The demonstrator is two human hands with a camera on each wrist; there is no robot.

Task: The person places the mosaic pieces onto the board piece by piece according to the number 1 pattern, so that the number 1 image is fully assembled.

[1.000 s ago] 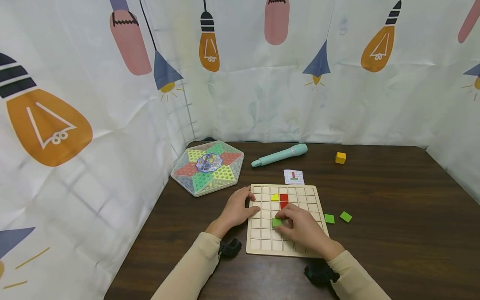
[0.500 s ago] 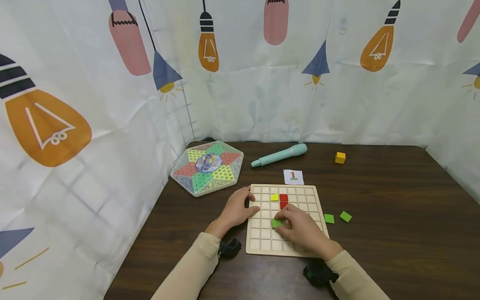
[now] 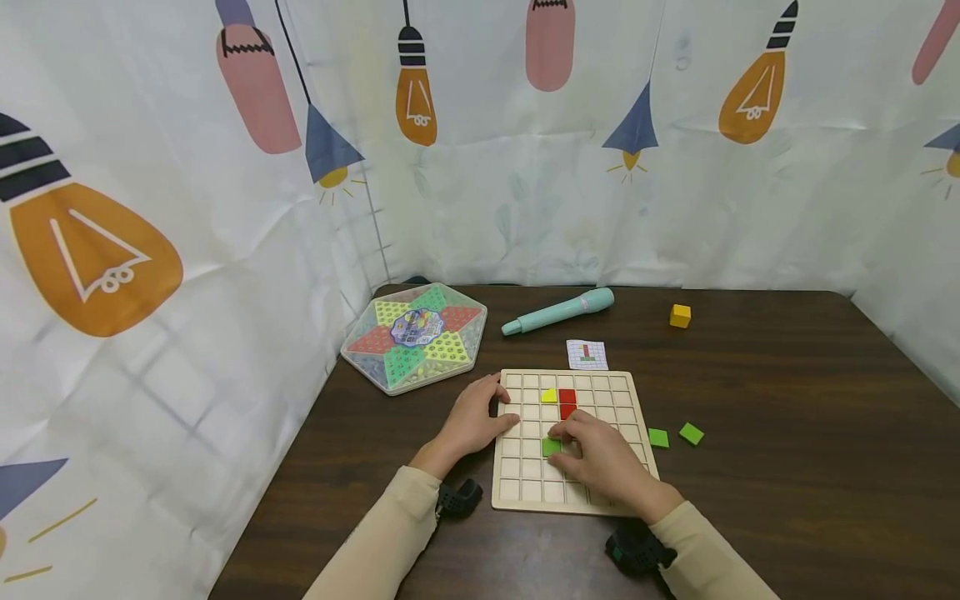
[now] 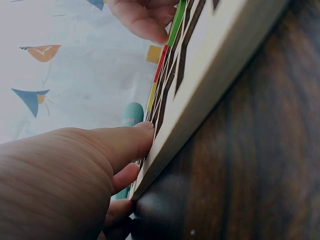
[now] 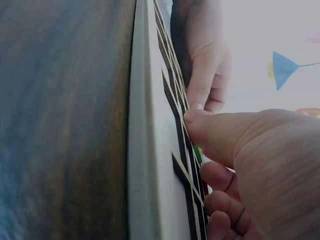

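Observation:
A pale wooden grid board [image 3: 525, 490] lies on the table. My left hand [image 3: 472, 417] holds its left edge, and the left wrist view shows the thumb on top with fingertips at the side. Over the middle of the board, my right hand [image 3: 603, 454] pinches a green square tile [image 3: 551, 447] between thumb and fingers, down at the grid. Farther up the board sit red tiles [image 3: 567, 397] and a yellow tile [image 3: 550, 396] with a slanted side. In the right wrist view the right hand mostly hides the green tile [image 5: 198, 153].
Two loose green tiles [image 3: 692, 433] lie right of the board. Behind it is a small pattern card [image 3: 587, 355], then a teal microphone-shaped stick [image 3: 558, 311]. A hexagonal game box [image 3: 415, 337] stands back left, a yellow cube [image 3: 680, 316] back right. Patterned curtains surround the table.
The green tile has shifted very slightly toward me and to the left under my right fingers. My left hand has stayed at the board's edge.

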